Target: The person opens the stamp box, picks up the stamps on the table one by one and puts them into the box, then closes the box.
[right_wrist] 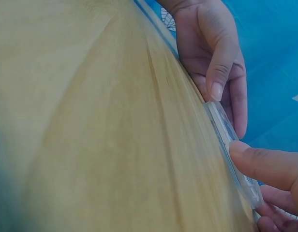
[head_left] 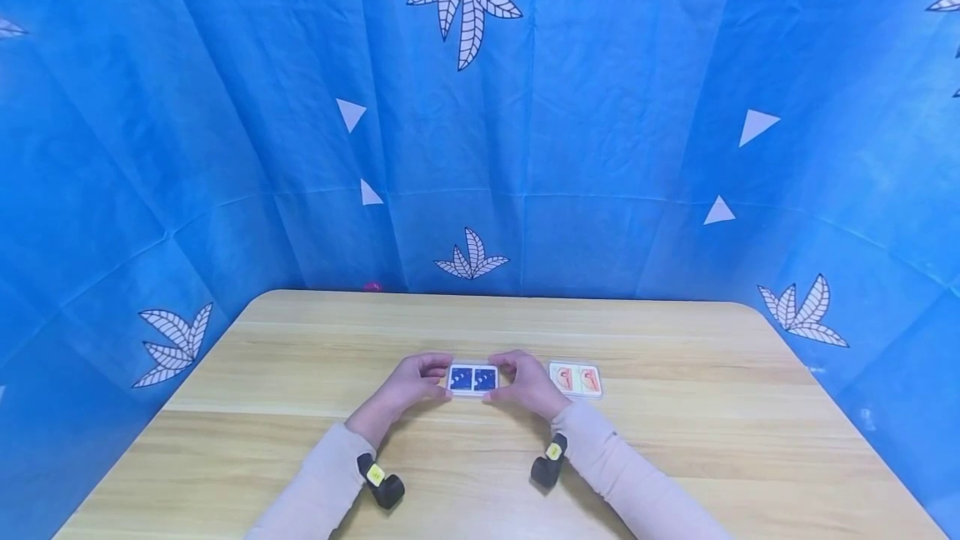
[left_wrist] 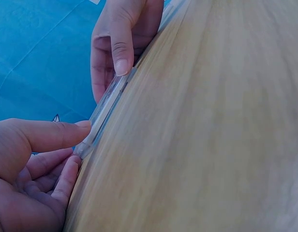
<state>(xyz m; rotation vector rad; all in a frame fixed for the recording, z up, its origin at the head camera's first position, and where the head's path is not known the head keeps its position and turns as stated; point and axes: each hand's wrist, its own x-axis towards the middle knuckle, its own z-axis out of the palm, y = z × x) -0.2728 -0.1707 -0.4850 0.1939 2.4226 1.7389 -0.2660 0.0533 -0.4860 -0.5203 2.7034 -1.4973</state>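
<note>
A flat clear plastic case [head_left: 473,394] with two dark blue square pictures lies between both hands, low at the tabletop. My left hand [head_left: 411,382] holds its left end, thumb on the near edge and fingers at the far edge. At the opposite end, my right hand [head_left: 527,383] grips the case in the same way. Seen edge-on in the left wrist view, the transparent case [left_wrist: 104,110] spans from one thumb to the other. The right wrist view shows the case [right_wrist: 225,133] close against the wood; whether it touches cannot be told.
A second clear case [head_left: 576,379] with two orange-red pictures lies just right of my right hand. The light wooden table [head_left: 480,473] ends at a blue curtain [head_left: 600,107] with leaf patterns. Black wrist cameras [head_left: 386,488] sit on both sleeves.
</note>
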